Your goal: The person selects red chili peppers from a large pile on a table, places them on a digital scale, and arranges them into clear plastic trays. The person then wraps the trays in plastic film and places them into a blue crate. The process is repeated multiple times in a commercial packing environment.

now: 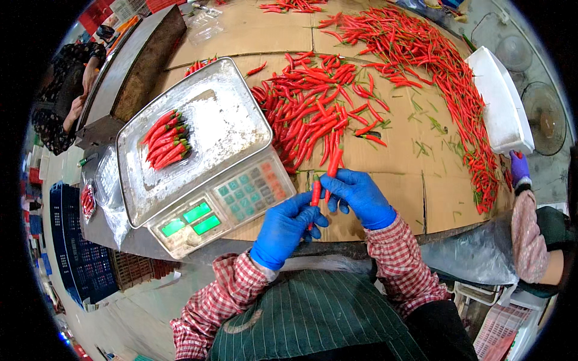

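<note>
My left hand [294,228], in a blue glove, grips a red chili [316,192] held upright with its green stem at the top. Just right of it, my right hand [358,198], also blue-gloved, pinches a second red chili [335,157]. Both hands are close together over the cardboard-covered table [409,150]. Beyond them lies a loose heap of red chilies [310,102]. To the left stands a metal scale [241,195] with green displays and buttons; its pan [205,114] bears a small bundle of chilies [165,138].
A white box [497,102] stands at the right beside a co-worker's purple-gloved hand [519,165]. A long chili pile [421,48] covers the table's back right. A metal ledge [132,54], another person [51,108], plastic bags [111,186] and a dark crate [75,240] are at the left.
</note>
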The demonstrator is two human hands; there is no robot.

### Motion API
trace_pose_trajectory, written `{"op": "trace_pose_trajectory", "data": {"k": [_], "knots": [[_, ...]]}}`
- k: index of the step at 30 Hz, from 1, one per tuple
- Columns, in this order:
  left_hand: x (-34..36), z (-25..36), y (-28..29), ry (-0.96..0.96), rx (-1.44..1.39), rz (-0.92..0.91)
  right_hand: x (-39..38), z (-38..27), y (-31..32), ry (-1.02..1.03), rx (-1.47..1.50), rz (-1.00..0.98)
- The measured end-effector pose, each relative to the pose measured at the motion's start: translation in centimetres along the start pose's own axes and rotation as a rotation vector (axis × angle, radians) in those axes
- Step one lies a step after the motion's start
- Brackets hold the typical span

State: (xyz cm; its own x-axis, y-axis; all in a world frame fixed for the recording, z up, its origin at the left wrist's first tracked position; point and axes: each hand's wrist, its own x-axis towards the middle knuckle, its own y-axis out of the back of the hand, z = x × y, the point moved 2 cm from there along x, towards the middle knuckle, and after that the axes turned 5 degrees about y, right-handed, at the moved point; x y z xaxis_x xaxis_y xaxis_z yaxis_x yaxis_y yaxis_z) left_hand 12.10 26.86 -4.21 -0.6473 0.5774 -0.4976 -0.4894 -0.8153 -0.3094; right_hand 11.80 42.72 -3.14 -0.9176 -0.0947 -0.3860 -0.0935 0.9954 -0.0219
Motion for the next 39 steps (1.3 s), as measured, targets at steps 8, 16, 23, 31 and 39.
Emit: {"op": "trace_pose_trajectory", "data": {"k": [8,16,23,31,39], "knots": [[-3.3,1.3,0.5,-0.118,-0.201,0.129,-1.6,-1.1,-1.8,0.113,0.164,-0.201],[-4.6,1.2,0.7,-0.140,-0.277,-0.039,-2.6,-0.7,-4.8,0.225,0.322,-0.083],[-7.0,2.0,2.4,0.006,-0.385,-0.125,-3.0,-2.3,-5.4,0.223,0.345,0.088],[-8.0,3.8,4.0,0.019,-0.332,-0.074,-1.8,-2.3,-6.8,0.211,0.406,0.185],[-5.1,3.6,5.1,0.074,-0.144,0.043,-1.3,-3.5,-6.1,0.138,0.148,0.213]]}}
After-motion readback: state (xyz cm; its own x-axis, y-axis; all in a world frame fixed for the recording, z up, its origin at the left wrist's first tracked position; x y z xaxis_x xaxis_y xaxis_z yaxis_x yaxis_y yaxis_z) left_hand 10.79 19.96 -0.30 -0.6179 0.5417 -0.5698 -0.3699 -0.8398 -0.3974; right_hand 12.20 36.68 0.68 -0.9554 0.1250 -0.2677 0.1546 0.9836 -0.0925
